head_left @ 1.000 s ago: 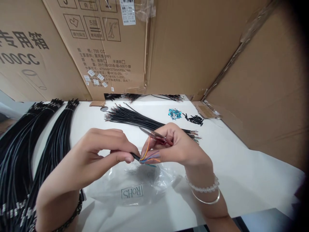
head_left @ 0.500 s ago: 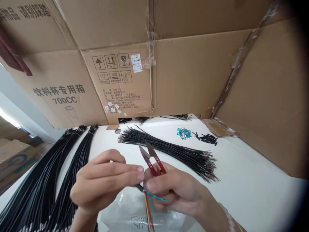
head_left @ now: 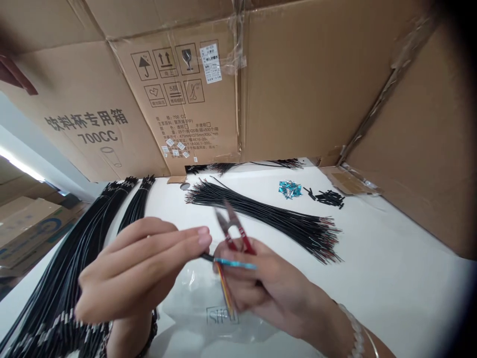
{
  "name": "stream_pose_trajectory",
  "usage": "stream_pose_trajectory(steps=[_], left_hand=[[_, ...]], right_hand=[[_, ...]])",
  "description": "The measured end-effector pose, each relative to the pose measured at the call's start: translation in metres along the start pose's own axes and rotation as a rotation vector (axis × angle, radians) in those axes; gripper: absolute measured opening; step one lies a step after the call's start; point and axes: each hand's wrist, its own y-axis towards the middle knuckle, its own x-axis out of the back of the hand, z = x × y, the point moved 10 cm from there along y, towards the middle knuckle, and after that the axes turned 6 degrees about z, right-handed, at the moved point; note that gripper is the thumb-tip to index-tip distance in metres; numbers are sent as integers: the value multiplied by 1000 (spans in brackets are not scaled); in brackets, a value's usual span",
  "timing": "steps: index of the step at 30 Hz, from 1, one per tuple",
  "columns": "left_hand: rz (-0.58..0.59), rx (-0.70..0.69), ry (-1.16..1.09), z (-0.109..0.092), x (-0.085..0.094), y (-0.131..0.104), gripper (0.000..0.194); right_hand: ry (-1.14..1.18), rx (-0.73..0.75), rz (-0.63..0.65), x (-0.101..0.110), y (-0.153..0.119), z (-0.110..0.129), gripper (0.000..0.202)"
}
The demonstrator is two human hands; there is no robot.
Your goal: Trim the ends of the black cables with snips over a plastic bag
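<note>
My left hand [head_left: 137, 271] pinches a black cable [head_left: 207, 257] close to its stripped end. From that end a shiny blue foil strip [head_left: 238, 264] points right, across the front of my right hand [head_left: 274, 281]. Thin coloured wires [head_left: 224, 287], among them yellow and red, hang down from the same end. Red-handled thread snips [head_left: 239, 233] are gripped in my right hand, with their slightly blurred blades apart and pointing up and away. The right fingertips are close to the coloured wires; whether they pinch them is unclear.
Behind the hands lies a bundle of black cables [head_left: 257, 211]. Blue foil scraps [head_left: 289, 189] and short black tube pieces [head_left: 330, 198] are to its right. More cable bundles [head_left: 85, 243] lie at left. A clear plastic bag [head_left: 190, 303] is below the hands; cardboard walls [head_left: 298, 89] enclose the back and right.
The blue foil strip has swung up from a downward slant to nearly level. My left hand has shifted a little left, and the snips remain in my right hand. The camera view has tilted downward.
</note>
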Motion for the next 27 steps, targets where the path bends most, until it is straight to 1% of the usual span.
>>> stream_pose_trajectory(steps=[2, 3, 4, 5, 6, 7, 8, 9, 11, 13, 15, 17, 21, 27], left_hand=[[-18, -45, 59, 1, -7, 5, 43], [-7, -42, 74, 3, -11, 7, 42], [14, -23, 79, 7, -15, 8, 41], [31, -5, 74, 9, -18, 9, 38], [42, 5, 78, 11, -19, 8, 33], [50, 9, 88, 11, -20, 8, 28], [56, 7, 98, 11, -20, 8, 24], [64, 11, 108, 12, -21, 8, 21], [71, 38, 124, 14, -21, 8, 17], [79, 64, 131, 16, -22, 8, 15], [90, 68, 130, 17, -23, 8, 15], [98, 54, 124, 15, -24, 8, 16], [105, 70, 124, 16, -23, 7, 18], [131, 71, 106, 18, -26, 7, 15]], right_hand=[[-290, 313, -259, 20, -9, 35, 19], [-487, 498, -402, 25, -22, 56, 10], [-713, 690, -527, 21, -39, 75, 3], [-954, 874, -616, 8, -55, 89, 10], [-1199, 1030, -664, -9, -68, 95, 18], [-1436, 1136, -672, -26, -75, 94, 25], [-1640, 1188, -651, -39, -76, 90, 29], [-1799, 1190, -621, -47, -74, 85, 32], [-1975, 1160, -615, -52, -71, 81, 32], [-2073, 1164, -639, -55, -70, 79, 27], [-2170, 1204, -687, -59, -71, 77, 22], [-2262, 1188, -715, -60, -68, 74, 16], [-2382, 1100, -673, -59, -61, 70, 13], [-2432, 1134, -641, -59, -60, 72, 7]])
